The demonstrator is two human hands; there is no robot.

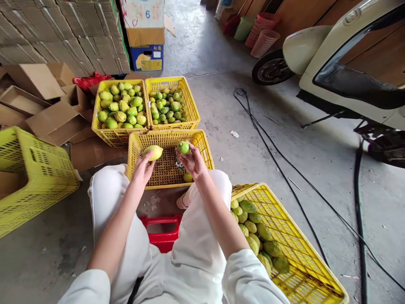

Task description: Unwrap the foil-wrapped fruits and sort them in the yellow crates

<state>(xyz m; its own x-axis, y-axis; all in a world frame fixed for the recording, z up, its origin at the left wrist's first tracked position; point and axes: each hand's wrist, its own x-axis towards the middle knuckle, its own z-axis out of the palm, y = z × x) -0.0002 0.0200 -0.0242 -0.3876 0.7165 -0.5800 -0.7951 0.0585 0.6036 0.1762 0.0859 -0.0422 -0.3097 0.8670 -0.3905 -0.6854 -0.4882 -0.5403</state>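
Note:
My left hand (144, 169) is closed around a pale yellow lemon (154, 152) with a pointed tip. Level with it, my right hand (193, 161) grips a smaller, rounder green lemon (184, 147), its stem end showing. Both hands are above a yellow plastic crate (171, 183) between my knees and the other crates. In that crate lie a yellow-green lemon (187, 177) and, partly behind my right fingers, some silvery crumpled material (179, 164). Beyond it stand a crate (117, 137) of larger yellow-green lemons (122, 105) and a crate (190, 99) of smaller, greener ones (167, 105).
By my right leg is a tilted yellow crate (294, 215) holding several green lemons (253, 228). Another yellow crate (47, 173) leans at left near loose cardboard (50, 114). A red stool (163, 238) shows between my legs. Black cables (278, 158) cross the floor near a scooter (303, 50).

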